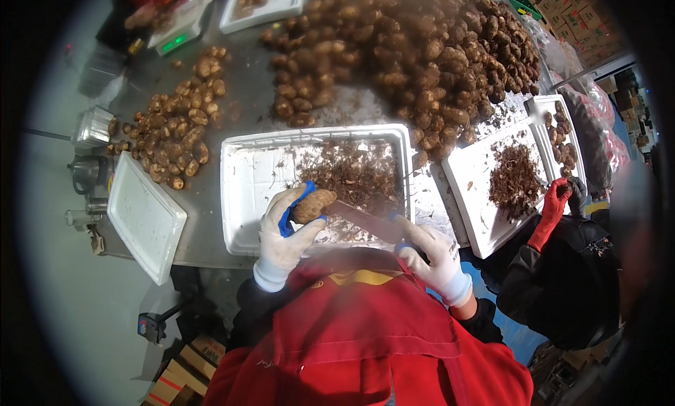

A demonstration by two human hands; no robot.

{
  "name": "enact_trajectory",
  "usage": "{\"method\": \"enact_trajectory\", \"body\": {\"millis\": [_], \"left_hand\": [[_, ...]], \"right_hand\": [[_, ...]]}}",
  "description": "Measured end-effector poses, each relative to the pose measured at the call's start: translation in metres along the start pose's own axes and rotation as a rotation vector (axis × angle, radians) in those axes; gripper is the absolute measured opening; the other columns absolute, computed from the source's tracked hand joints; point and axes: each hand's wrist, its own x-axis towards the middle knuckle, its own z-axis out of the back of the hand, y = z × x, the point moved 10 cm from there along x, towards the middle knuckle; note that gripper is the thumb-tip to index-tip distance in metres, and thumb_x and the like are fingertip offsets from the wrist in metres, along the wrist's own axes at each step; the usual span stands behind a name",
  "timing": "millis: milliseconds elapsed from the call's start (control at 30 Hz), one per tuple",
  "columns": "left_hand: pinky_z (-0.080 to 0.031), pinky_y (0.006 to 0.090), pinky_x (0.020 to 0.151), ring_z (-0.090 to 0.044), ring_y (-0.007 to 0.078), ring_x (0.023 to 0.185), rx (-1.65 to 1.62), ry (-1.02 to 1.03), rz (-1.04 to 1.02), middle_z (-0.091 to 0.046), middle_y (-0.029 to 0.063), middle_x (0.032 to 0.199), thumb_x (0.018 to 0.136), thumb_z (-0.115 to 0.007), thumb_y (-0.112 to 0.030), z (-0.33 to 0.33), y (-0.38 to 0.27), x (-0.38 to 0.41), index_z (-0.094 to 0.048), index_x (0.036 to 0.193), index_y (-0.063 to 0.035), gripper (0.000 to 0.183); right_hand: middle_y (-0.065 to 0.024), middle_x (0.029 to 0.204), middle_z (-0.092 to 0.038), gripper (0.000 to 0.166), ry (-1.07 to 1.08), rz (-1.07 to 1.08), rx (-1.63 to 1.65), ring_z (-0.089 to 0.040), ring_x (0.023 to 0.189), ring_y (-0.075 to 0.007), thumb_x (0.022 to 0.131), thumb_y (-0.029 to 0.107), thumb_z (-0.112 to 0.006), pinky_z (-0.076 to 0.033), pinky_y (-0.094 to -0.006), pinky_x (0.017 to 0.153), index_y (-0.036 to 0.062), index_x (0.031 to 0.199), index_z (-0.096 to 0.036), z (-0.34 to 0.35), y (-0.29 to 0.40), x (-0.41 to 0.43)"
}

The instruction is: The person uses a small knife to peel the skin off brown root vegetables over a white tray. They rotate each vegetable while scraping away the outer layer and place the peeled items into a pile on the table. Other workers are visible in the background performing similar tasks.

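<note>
My left hand (282, 234), in a white glove with a blue-coated palm, grips a brown tuber (312, 205) that looks like taro. In my right hand (435, 255), gloved the same way, is a knife (364, 222). Its broad blade points left, with the tip at the tuber's right end; whether it touches cannot be made out. Both hands are over the near side of a white foam tray (228, 195). Dark fibrous root trimmings (353, 179) cover much of the tray's right half.
A large tuber heap (437, 63) lies beyond the tray, a smaller pile (171, 129) to the left. A white foam lid (145, 216) overhangs the table's edge. At right, a co-worker's red-gloved hand (553, 208) is beside another foam tray (474, 184). A scale (179, 31) stands far left.
</note>
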Motion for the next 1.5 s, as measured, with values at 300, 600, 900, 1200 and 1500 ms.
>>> {"method": "enact_trajectory", "body": {"millis": [300,600,900,1200,1500], "left_hand": [[-0.049,0.0321,0.093,-0.061,0.0234,0.106,0.194,0.009,-0.171,-0.06,0.015,0.117,0.072,-0.079,-0.001,-0.005,-0.02,0.001,-0.06,0.124,0.0026,0.056],[-0.051,0.0348,0.09,-0.062,0.0273,0.104,0.307,0.008,-0.268,-0.06,0.0165,0.116,0.07,-0.081,-0.004,-0.007,-0.025,-0.001,-0.061,0.124,-0.0003,0.057],[-0.053,0.0383,0.084,-0.063,0.0311,0.097,0.56,-0.036,-0.416,-0.059,0.015,0.112,0.07,-0.082,-0.01,-0.009,-0.045,-0.007,-0.062,0.123,-0.0039,0.057],[-0.052,0.0332,0.086,-0.064,0.0242,0.098,0.431,-0.045,-0.234,-0.059,0.0141,0.11,0.071,-0.078,-0.002,-0.006,-0.027,-0.004,-0.061,0.121,0.0006,0.053],[-0.051,0.0327,0.092,-0.063,0.0232,0.104,0.246,-0.033,-0.186,-0.06,0.0161,0.116,0.071,-0.08,0.001,-0.007,-0.028,-0.004,-0.06,0.121,0.0031,0.054]], "right_hand": [[-0.0123,0.09,-0.065,0.044,-0.008,0.046,-0.05,-0.064,0.081,-0.0306,0.085,0.019,-0.068,-0.052,-0.0374,0.072,0.0063,0.127,-0.062,0.002,0.01,0.002],[-0.0109,0.09,-0.065,0.044,-0.008,0.061,-0.142,-0.064,0.08,-0.0289,0.085,0.022,-0.07,-0.052,-0.0374,0.069,0.0091,0.126,-0.063,0.0,0.013,0.001],[-0.0065,0.09,-0.065,0.045,-0.108,0.16,-0.303,-0.063,0.078,-0.0254,0.08,0.018,-0.073,-0.052,-0.0366,0.066,0.0107,0.123,-0.064,0.0,0.024,-0.002],[-0.0041,0.096,-0.067,0.045,-0.239,0.205,-0.423,-0.061,0.074,-0.0215,0.076,0.013,-0.076,-0.05,-0.0332,0.062,0.0102,0.12,-0.066,0.003,0.037,-0.006],[-0.0064,0.097,-0.068,0.044,-0.214,0.176,-0.3,-0.063,0.074,-0.0239,0.075,0.014,-0.077,-0.052,-0.0344,0.065,0.0095,0.118,-0.066,0.013,0.037,-0.008]]}}
